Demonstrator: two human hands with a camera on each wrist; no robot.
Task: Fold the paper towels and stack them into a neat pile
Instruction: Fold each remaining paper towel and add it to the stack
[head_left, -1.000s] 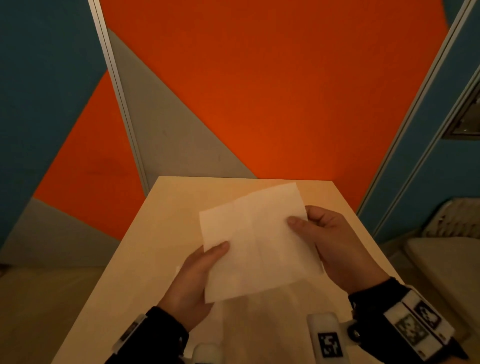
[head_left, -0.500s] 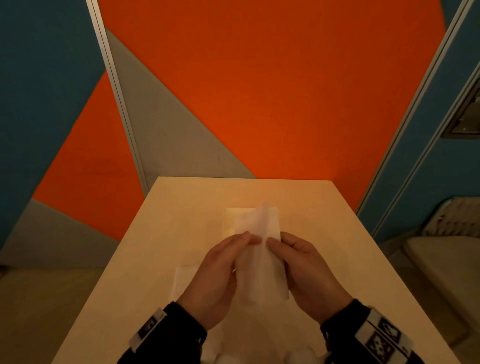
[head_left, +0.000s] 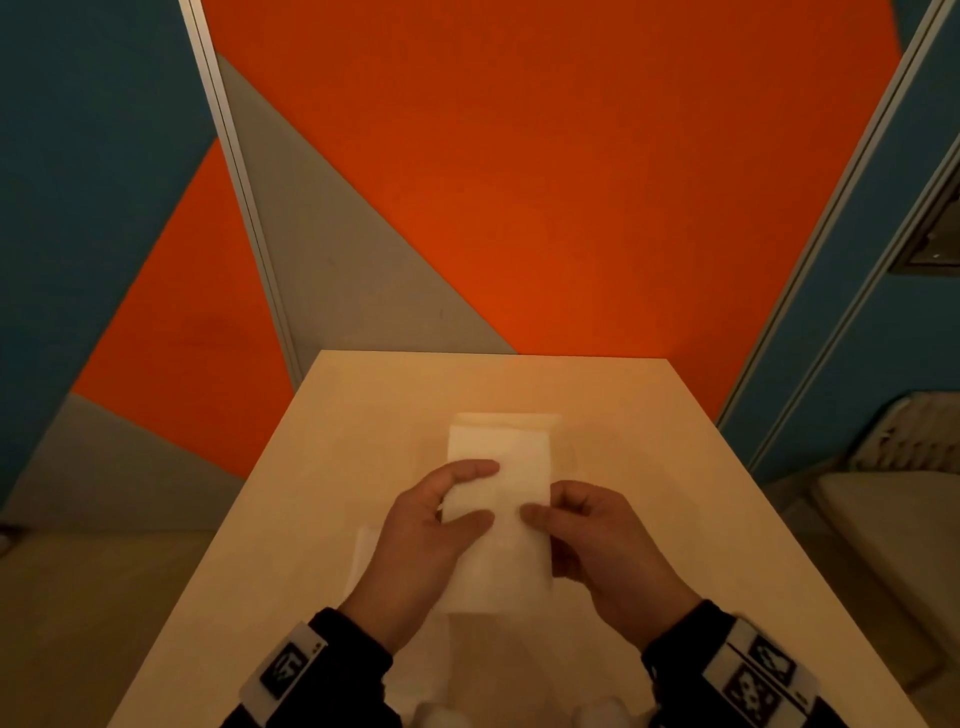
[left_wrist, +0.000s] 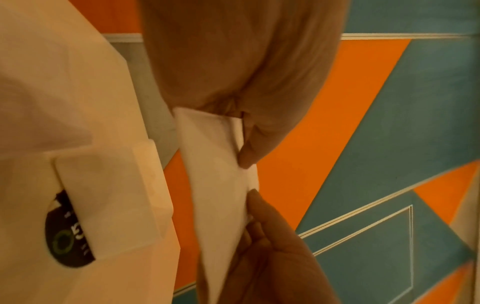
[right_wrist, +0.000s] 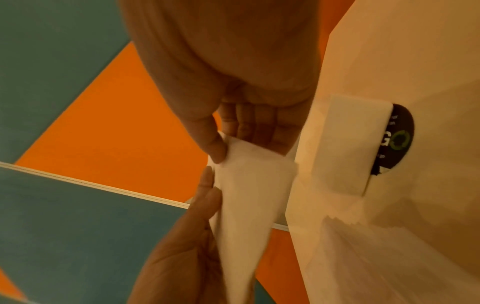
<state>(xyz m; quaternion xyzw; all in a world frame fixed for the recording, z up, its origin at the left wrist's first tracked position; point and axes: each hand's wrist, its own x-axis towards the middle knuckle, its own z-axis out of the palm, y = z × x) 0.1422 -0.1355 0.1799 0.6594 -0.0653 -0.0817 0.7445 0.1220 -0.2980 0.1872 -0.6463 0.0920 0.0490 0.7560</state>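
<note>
Both hands hold one white paper towel (head_left: 498, 561), folded into a narrow strip, just above the table (head_left: 649, 467). My left hand (head_left: 480, 493) pinches its left edge between thumb and fingers. On the right edge, my right hand (head_left: 548, 512) has its thumb on top and its fingers behind. The left wrist view shows the left thumb (left_wrist: 246, 156) on the towel (left_wrist: 215, 174). In the right wrist view the right thumb (right_wrist: 215, 148) presses the same towel (right_wrist: 252, 185). A folded towel (head_left: 506, 420) lies on the table just beyond, mostly hidden.
Flat, unfolded towels (head_left: 363, 561) lie on the table under my left hand, near the front edge. The folded towel (left_wrist: 103, 195) partly covers a round black sticker (left_wrist: 64, 236). An orange, grey and blue wall stands behind the table. A chair (head_left: 909, 519) is at the right.
The towel was held open and flat a second ago. My hands came together and folded it in half, and now hold the narrow strip lower over the table.
</note>
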